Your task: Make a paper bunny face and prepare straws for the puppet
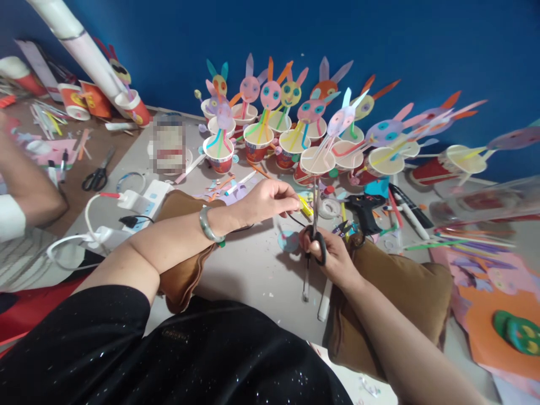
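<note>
My right hand (331, 253) grips a pair of scissors (316, 205) by the dark handles, with the blades pointing up and away toward the cups. Left of it, my left hand (272, 199) is pinched with thumb and fingers together; whatever lies between the fingertips is too small to make out. A yellow item (305, 208) shows just beyond those fingertips. Below, a light blue paper disc (289, 239) lies on the grey table (253, 292). Behind the hands stand several paper cups (318, 161) with straws and rabbit-eared paper faces (270, 94).
A black glue gun (365, 212) and a tape roll (329, 208) lie right of centre. Brown cushions (396, 298) sit under my forearms. At left are a power strip (152, 199), another pair of scissors (98, 175) and another person's arm (29, 174). Orange paper (485, 320) is at right.
</note>
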Demonstrator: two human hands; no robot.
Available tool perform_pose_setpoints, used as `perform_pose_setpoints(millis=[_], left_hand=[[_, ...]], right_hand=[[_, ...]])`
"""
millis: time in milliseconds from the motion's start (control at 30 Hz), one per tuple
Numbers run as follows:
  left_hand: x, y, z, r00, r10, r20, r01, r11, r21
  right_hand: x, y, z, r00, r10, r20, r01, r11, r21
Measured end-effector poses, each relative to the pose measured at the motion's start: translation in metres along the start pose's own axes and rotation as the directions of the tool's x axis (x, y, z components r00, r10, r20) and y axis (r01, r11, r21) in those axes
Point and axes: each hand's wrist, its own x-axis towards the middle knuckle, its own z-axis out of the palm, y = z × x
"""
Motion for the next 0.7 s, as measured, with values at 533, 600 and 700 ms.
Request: perform_pose_setpoints(millis=[533,600,700], left_hand=[[0.002,-0.002,-0.002,1.000,-0.010,0.005,0.010,0.994,0.108],[0.004,-0.005,-0.003,0.999,-0.005,0.037,-0.002,0.982,0.189],[0.007,-0.013,-0.003,0.989,-0.027,0.144,-0.024,0.938,0.346]], right_hand=[[0.000,-0.002,-0.007,0.990,-0.051,-0.134,0.027,0.984,-0.175],[0.000,-0.002,-0.019,0.974,-0.096,-0.204,0.010,0.924,-0.383],[-0.002,-0.002,-0.044,0.963,-0.162,-0.217,-0.023,0.750,-0.661]])
